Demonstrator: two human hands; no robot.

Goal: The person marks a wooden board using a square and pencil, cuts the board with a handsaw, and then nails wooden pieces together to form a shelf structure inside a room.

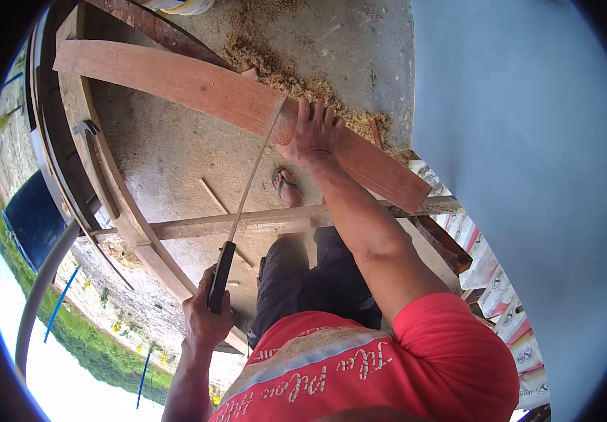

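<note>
My left hand [205, 313] is closed round the black handle of a hand saw [250, 186]. The blade's tip meets a long reddish wooden plank [155, 76] at a line dusted with sawdust. Just right of that line, my right hand [312, 137] grips the plank, fingers over its far edge. The plank lies diagonally over wooden beams. A claw hammer [92, 144] rests on the curved timber at the left.
A crossbar [247, 222] spans before my legs, with my sandalled foot [286, 184] beyond. Sawdust piles [261, 56] and offcuts lie on the concrete floor [345, 49]. A pale wall [514, 141], stacked sacks [490, 295], a dark blue container [32, 218] and a pipe surround me.
</note>
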